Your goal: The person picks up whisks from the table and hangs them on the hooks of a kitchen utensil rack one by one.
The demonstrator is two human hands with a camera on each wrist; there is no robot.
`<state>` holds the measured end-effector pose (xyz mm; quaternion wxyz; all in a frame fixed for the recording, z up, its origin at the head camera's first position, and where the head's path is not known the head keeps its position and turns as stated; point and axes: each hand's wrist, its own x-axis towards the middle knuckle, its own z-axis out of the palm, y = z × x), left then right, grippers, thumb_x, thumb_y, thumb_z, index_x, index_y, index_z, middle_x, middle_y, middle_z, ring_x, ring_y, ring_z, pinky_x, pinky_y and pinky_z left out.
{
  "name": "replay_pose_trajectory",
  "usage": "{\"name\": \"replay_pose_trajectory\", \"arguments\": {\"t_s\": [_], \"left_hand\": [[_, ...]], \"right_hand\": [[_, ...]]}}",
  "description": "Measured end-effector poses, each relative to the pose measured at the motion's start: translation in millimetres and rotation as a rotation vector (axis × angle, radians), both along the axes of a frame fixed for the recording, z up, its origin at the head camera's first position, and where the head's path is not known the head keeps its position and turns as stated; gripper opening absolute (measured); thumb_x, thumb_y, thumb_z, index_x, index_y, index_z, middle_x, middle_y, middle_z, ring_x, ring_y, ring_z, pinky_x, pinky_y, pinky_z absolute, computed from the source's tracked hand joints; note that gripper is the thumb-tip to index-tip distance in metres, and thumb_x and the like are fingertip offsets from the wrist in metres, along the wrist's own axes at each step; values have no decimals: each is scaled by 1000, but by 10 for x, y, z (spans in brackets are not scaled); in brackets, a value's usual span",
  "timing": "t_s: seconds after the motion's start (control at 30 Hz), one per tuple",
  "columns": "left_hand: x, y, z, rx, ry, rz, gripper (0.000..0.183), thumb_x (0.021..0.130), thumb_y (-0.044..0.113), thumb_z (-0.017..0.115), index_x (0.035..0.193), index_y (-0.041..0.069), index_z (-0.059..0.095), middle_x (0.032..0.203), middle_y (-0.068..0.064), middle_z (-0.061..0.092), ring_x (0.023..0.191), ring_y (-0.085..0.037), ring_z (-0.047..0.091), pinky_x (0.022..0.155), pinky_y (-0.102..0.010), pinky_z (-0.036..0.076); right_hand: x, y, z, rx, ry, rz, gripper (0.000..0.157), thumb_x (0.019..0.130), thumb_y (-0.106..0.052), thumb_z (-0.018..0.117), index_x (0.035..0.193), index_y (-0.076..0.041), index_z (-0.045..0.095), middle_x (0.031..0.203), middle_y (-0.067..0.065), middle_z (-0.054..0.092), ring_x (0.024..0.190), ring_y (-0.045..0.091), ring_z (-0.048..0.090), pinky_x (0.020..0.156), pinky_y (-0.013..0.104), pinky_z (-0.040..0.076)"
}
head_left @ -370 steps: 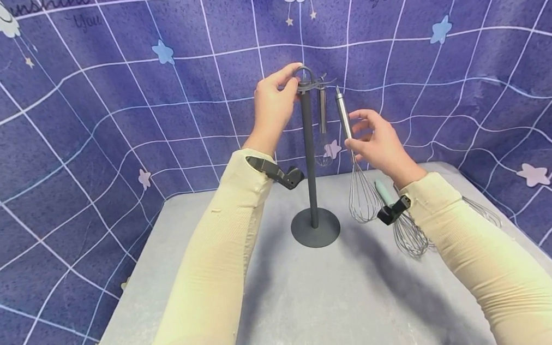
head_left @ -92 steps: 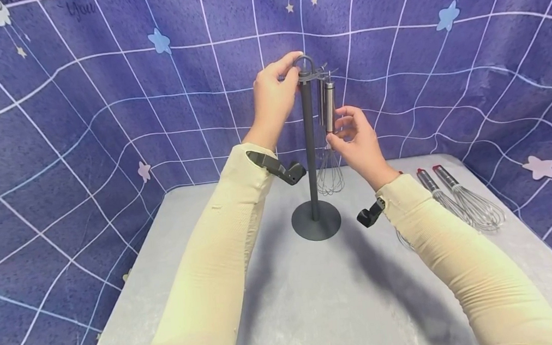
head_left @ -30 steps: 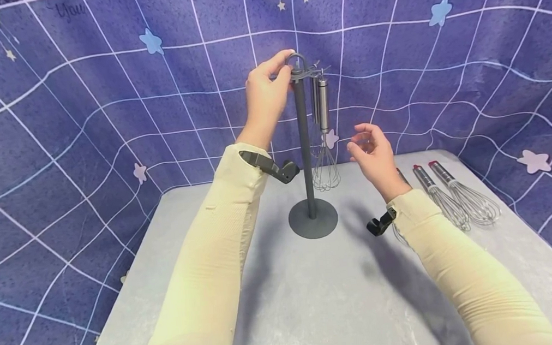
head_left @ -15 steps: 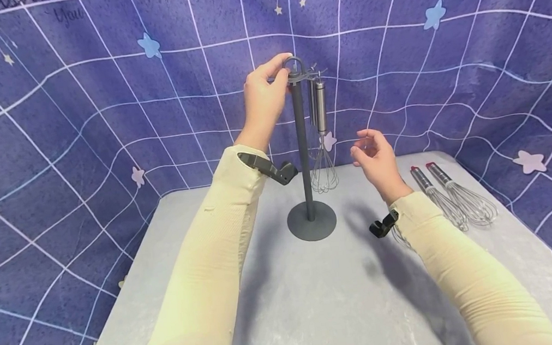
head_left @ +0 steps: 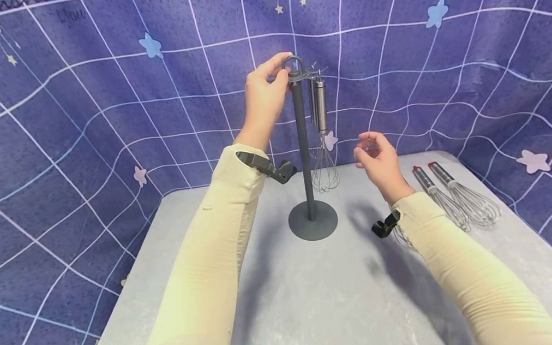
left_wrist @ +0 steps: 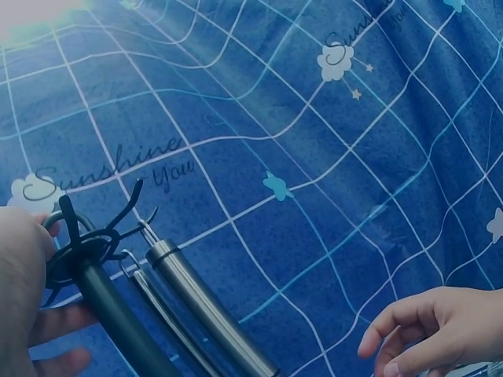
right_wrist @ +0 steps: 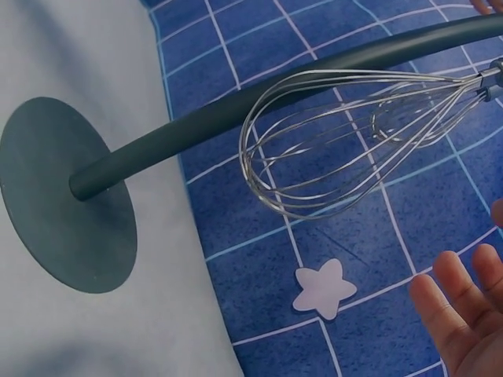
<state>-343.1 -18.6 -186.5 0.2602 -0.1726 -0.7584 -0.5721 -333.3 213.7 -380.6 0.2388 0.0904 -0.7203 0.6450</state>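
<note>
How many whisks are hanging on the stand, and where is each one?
2. In the head view, one whisk hangs right of the dark pole; the other whisk hangs just behind it, partly hidden.

Dark script words “Sunshine You” [left_wrist: 118,165], more than once, on the blue, white-gridded cloth [head_left: 222,13]

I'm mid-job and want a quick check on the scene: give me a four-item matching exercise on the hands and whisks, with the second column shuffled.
1. left hand
2. right hand
3. plain steel-handled whisks
4. red-tipped whisks

A. lying on the table
B. hanging from the stand
C. fingers free, holding nothing
D. gripping the stand's top

Pairs: 1-D, 2-C, 3-B, 4-A.
</note>
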Motion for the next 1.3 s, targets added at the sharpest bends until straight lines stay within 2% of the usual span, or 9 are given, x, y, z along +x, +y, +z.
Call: {"name": "replay_pose_trajectory", "arguments": {"t_s": [0.17,0.27,0.37,0.47,0.6,0.77,1.0,1.1,1.3], "left_hand": [[-19,-11,-16,39,8,-47,34,98,4,58,127,14,72,109,-8,72,74,-16,67,72,-23,50],[-22,-13,-25,48,6,-83,34,99,3,56,128,12,71,110,-9,70,83,-15,66,77,-25,54],[-13,-22,-21,48,-22,-114,36,100,2,53,131,13,69,117,-10,65,95,-16,65,82,-27,57],[-5,-39,-10,37,-65,-122,40,101,3,52,135,16,66,125,-11,61,96,-21,68,82,-28,58],[-5,-54,-6,11,-89,-103,39,101,4,52,135,17,66,129,-9,60,87,-25,71,82,-26,57],[0,-74,5,-51,-109,-64,33,102,9,53,130,17,68,127,-6,62,88,-22,71,84,-26,53],[28,-97,40,-122,-147,-25,32,103,16,53,131,21,68,126,-1,63,91,-18,70,80,-26,52],[36,-96,52,-135,-140,-17,31,103,16,54,129,21,69,124,-1,64,89,-18,70,72,-23,48],[42,-94,66,-151,-129,5,28,101,15,57,124,21,72,123,0,64,66,-9,56,55,-21,36]], "right_hand": [[-1,-3,-16,-5,15,-14,30,96,-3,63,126,-5,57,102,3,59,88,19,66,71,23,58],[12,-9,-29,6,23,-21,30,96,-3,63,125,-4,57,102,3,59,87,19,66,72,24,58],[22,-10,-31,9,19,-23,29,96,-4,63,125,-4,57,102,3,59,87,18,67,73,27,59],[30,-9,-26,10,16,-24,29,96,-4,63,124,-4,58,101,3,59,89,22,67,75,32,60],[43,-8,-20,22,15,-17,29,97,-5,63,125,-2,57,102,5,59,88,18,68,76,35,60],[51,-6,-23,22,13,-14,29,97,-5,63,124,1,57,104,7,59,85,10,66,76,35,60],[52,1,-42,22,15,-29,25,97,-5,63,121,-2,60,104,4,60,85,10,67,76,37,60],[50,4,-42,28,24,-34,24,97,-5,63,121,-2,60,104,3,60,85,10,67,74,35,60],[69,17,-8,35,17,-34,27,97,-4,62,123,1,58,104,3,59,84,8,66,69,23,58]]}}
